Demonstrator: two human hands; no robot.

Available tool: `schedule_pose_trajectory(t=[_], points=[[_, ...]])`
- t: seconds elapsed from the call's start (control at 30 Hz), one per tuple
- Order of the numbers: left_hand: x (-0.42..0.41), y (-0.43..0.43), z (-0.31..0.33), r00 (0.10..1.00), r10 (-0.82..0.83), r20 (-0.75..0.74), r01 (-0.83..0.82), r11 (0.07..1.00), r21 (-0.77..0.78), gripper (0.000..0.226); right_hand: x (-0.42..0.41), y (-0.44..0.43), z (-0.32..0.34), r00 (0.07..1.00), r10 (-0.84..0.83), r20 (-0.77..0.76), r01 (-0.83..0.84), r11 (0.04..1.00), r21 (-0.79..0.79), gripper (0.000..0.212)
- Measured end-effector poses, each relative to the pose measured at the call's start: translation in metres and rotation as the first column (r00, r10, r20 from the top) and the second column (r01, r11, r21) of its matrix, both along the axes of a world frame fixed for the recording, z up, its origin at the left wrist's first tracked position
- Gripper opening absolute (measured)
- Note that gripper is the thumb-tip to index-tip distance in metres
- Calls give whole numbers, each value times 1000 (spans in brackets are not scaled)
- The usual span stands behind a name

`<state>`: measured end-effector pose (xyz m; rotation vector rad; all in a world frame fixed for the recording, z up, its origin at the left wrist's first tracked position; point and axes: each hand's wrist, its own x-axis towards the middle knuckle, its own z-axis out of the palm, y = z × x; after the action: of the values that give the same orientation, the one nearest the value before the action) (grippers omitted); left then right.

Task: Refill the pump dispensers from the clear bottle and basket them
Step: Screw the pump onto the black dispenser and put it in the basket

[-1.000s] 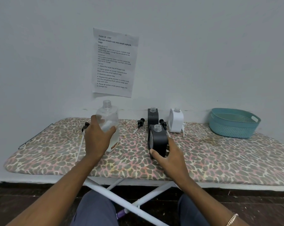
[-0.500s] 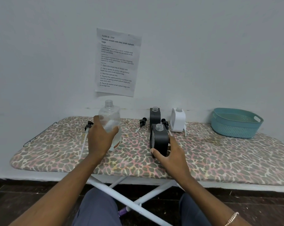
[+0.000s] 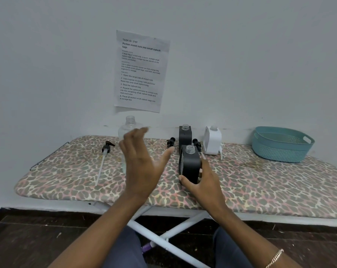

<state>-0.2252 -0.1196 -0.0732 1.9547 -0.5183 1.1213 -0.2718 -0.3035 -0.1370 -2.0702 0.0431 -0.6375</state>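
Note:
The clear bottle [image 3: 129, 126] stands uncapped on the leopard-print ironing board [image 3: 260, 182], partly hidden behind my left hand [image 3: 142, 161], which is off it with fingers spread. My right hand [image 3: 204, 180] grips the near black dispenser [image 3: 189, 163], uncapped and upright. A second black dispenser [image 3: 185, 135] and a white dispenser [image 3: 212, 140] stand behind it, both without pumps. A pump head with a long tube [image 3: 104, 157] lies at the left. Two black pump heads [image 3: 171, 142] [image 3: 196, 142] lie beside the far black dispenser.
A teal plastic basket [image 3: 281, 145] sits at the board's right end against the wall. A printed sheet [image 3: 140, 71] is taped to the wall above the bottles. The board's white legs [image 3: 163, 238] cross below, between my knees.
My left hand has let go of the clear bottle and opened, moving back toward me. My right hand stays on the near black dispenser.

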Motion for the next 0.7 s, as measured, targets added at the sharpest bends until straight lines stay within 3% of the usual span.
schedule_pose_trajectory(t=[0.1, 0.17, 0.27, 0.4, 0.7], points=[[-1, -17, -8, 946, -197, -258, 210, 977, 27, 79, 0, 2, 1, 1000, -8, -1, 8, 1000, -12, 48], [2, -25, -17, 839, -267, -473, 307, 952, 8, 92, 0, 3, 0, 1000, -16, 8, 17, 999, -40, 49], [9, -30, -29, 714, -327, -619, 394, 919, -31, 103, 2, 2, -2, 1000, 3, 1, -3, 998, -68, 58], [13, -36, -36, 637, -410, -652, 450, 885, -118, 80, 0, 0, -4, 998, 50, 31, -47, 995, -84, 54], [16, -43, -33, 715, -330, -616, 359, 930, -81, 55, 4, -9, -9, 997, 65, -39, -66, 997, -45, 61]])
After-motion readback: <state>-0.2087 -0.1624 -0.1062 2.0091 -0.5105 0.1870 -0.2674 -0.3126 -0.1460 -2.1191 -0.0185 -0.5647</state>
